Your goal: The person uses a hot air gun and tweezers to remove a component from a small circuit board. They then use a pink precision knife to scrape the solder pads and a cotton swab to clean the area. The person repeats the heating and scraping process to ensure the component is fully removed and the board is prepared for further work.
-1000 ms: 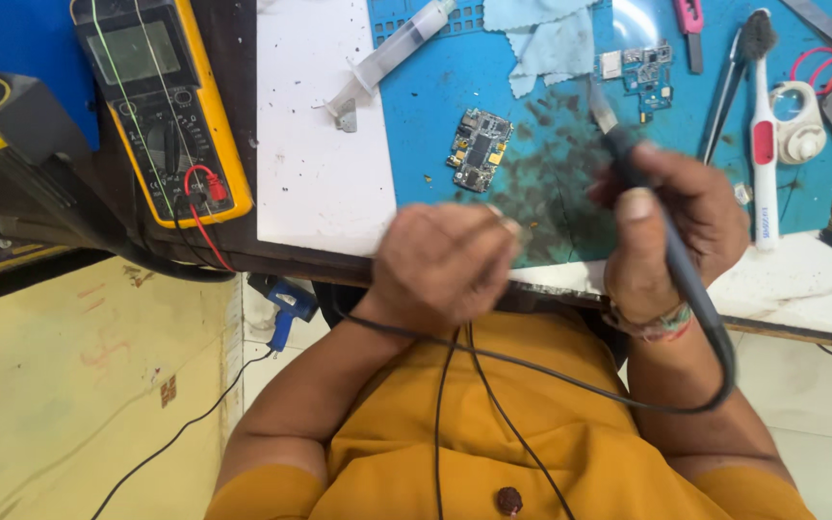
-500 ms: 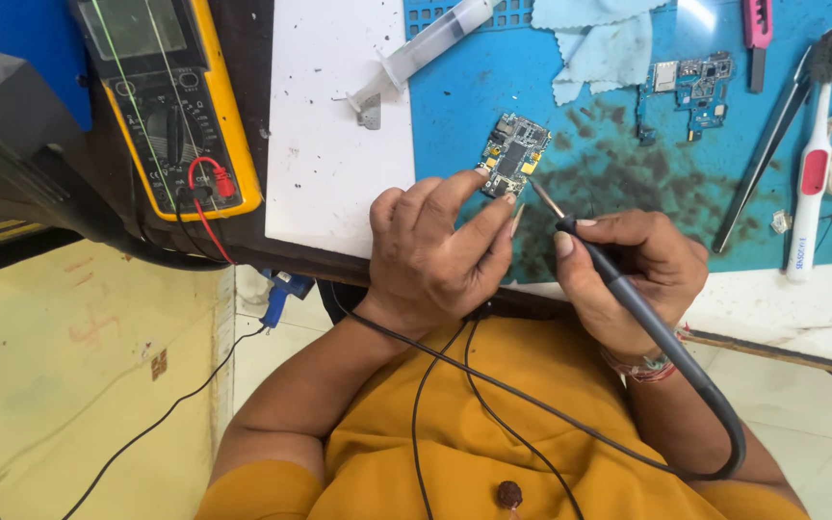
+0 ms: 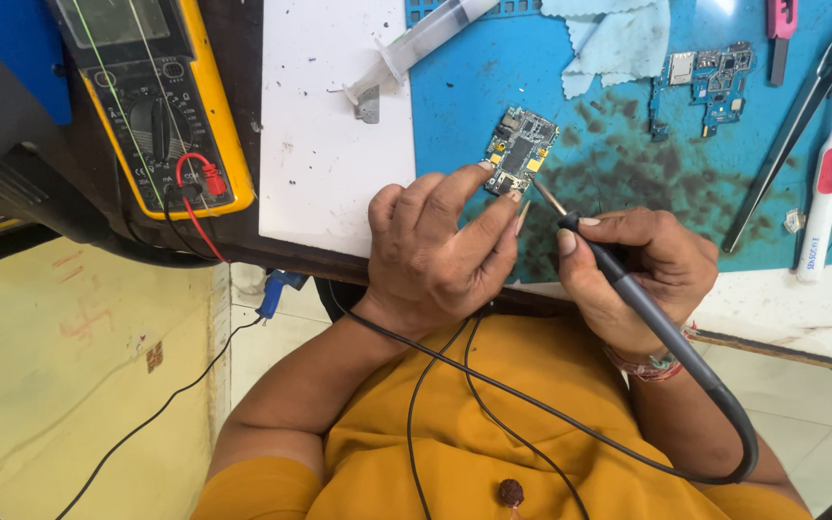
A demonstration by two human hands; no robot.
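A small circuit board (image 3: 520,149) lies on the stained blue work mat (image 3: 618,164). My left hand (image 3: 440,250) rests at the mat's near edge, its fingertips pressing on the board's lower end. My right hand (image 3: 642,270) grips a grey soldering iron (image 3: 628,284) like a pen. The iron's thin metal tip points up-left and ends just below the board, beside my left fingers. Its black cable loops down across my orange shirt.
A yellow multimeter (image 3: 151,101) with red and black leads sits at the left. On the white board (image 3: 334,125) lies a syringe (image 3: 416,43). Further right are a blue cloth (image 3: 613,39), a second circuit board (image 3: 710,77), tweezers (image 3: 787,144) and a white brush (image 3: 830,164).
Both hands came forward onto the mat. My left hand opened and set its fingers on the small board, and the iron's tip swung down from upright toward the board.
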